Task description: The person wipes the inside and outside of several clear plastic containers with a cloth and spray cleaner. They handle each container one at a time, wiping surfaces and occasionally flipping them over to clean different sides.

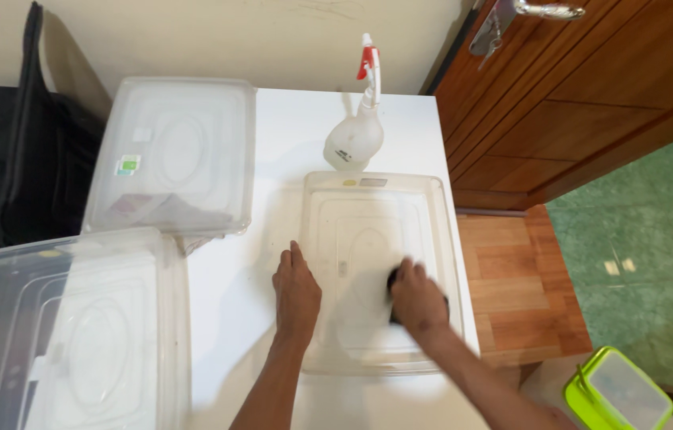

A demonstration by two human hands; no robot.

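I'm wiping the clear lid [372, 239] lying flat on the desk [233, 279]: my left hand [297, 291] presses open on its edge, my right hand [418, 301] grips a dark cloth [393, 279]. Next, I'd judge, unwiped corners need even strokes.

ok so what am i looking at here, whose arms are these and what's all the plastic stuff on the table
One picture, taken by a camera on a person's head, looking down at their own bare arms. On a white table lies a clear plastic lid, flat. The left hand rests flat on the lid's left edge. The right hand presses a dark object, perhaps a cloth or sponge, onto the lid; it is blurred. Behind the lid stands a spray bottle with a red-and-white trigger. Two closed clear boxes sit to the left, a wooden door on the right.
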